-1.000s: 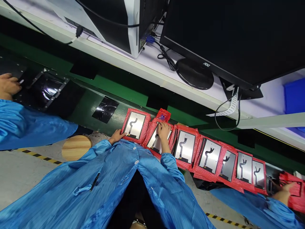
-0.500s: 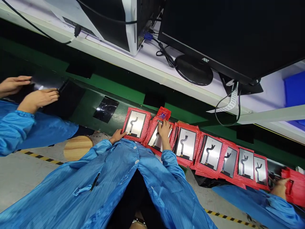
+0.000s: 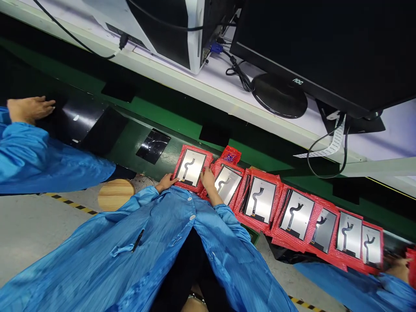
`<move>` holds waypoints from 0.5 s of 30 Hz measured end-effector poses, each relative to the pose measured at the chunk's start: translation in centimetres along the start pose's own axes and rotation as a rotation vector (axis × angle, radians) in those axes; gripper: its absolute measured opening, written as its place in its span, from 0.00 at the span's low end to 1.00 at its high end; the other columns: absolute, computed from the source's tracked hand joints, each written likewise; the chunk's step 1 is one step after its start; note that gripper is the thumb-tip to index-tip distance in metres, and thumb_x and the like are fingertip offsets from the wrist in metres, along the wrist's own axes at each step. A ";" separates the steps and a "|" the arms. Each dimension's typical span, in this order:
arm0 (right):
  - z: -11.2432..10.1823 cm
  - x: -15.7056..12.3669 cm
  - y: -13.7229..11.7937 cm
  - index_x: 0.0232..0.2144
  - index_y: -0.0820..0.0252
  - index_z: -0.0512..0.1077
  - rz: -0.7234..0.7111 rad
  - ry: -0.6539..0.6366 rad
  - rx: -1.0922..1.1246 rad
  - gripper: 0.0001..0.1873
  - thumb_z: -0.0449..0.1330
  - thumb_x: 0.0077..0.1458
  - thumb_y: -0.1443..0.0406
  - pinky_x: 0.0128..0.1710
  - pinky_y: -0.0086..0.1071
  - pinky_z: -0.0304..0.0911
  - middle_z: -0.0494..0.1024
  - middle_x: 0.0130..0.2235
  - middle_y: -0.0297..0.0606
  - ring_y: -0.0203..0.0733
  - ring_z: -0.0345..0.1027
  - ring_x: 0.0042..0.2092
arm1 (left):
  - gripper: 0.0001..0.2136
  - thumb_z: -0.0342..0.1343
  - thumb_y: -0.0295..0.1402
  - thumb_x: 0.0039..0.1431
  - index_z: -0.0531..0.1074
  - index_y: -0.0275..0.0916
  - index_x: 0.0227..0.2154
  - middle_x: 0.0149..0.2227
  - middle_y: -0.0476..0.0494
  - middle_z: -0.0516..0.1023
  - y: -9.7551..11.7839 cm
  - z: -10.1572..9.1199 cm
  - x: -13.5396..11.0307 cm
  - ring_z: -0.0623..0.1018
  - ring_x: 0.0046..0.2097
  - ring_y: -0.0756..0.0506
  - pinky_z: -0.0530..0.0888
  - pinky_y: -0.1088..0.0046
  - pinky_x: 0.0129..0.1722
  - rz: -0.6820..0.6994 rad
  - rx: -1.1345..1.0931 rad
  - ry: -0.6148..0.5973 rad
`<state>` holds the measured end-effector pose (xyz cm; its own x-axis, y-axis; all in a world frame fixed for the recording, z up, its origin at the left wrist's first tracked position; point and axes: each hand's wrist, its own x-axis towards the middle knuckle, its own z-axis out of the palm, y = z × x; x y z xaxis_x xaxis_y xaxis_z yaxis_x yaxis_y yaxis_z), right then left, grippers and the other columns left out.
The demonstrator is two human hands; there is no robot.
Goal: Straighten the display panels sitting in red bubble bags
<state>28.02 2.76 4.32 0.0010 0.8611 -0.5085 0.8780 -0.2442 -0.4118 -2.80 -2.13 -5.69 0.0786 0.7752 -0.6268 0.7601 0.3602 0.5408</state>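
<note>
A row of several grey panels with black flex cables, each on red bubble wrap, runs along the green belt (image 3: 136, 143). My left hand (image 3: 167, 182) rests with its fingers flat on the near left corner of the leftmost panel (image 3: 191, 167). My right hand (image 3: 207, 180) touches the left edge of the second panel (image 3: 227, 184), fingers partly curled; whether they grip it I cannot make out. Both my arms wear blue sleeves. A small red packet (image 3: 230, 154) lies just behind these two panels.
A co-worker's hand (image 3: 29, 108) and blue sleeve reach over a dark fixture (image 3: 81, 121) at the left. Another person's hand (image 3: 401, 271) works at the far right. A monitor (image 3: 325, 47), cables and a white machine (image 3: 182, 30) stand on the shelf behind. A round wooden stool (image 3: 116, 194) is beside me.
My right hand has slid left off the middle of the second panel to its left edge. The co-worker's hands at the left have shifted. The view has shifted.
</note>
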 end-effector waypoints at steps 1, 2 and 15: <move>0.2 0.0 0.0 0.68 0.68 0.68 0.043 -0.019 0.054 0.25 0.50 0.76 0.64 0.65 0.42 0.64 0.78 0.62 0.56 0.54 0.72 0.62 | 0.39 0.55 0.64 0.63 0.76 0.31 0.58 0.55 0.26 0.79 0.0 0.0 0.0 0.79 0.59 0.32 0.74 0.58 0.64 0.002 -0.005 -0.004; 0.4 0.0 0.0 0.68 0.69 0.68 0.078 -0.035 0.101 0.25 0.51 0.76 0.63 0.66 0.42 0.65 0.78 0.61 0.56 0.55 0.72 0.63 | 0.38 0.56 0.64 0.63 0.76 0.32 0.58 0.56 0.26 0.79 0.0 -0.1 0.1 0.79 0.59 0.32 0.74 0.58 0.64 0.004 -0.008 -0.007; 1.9 1.8 0.3 0.67 0.70 0.68 0.266 0.077 0.456 0.31 0.61 0.69 0.58 0.65 0.41 0.69 0.80 0.61 0.55 0.53 0.77 0.61 | 0.40 0.55 0.66 0.60 0.75 0.32 0.58 0.56 0.25 0.79 0.1 0.0 0.3 0.80 0.59 0.31 0.75 0.57 0.64 -0.007 -0.004 -0.008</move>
<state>27.39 3.40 1.88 0.2461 0.7690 -0.5901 0.5452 -0.6131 -0.5717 -2.72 -1.88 -5.77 0.0789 0.7685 -0.6349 0.7583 0.3671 0.5387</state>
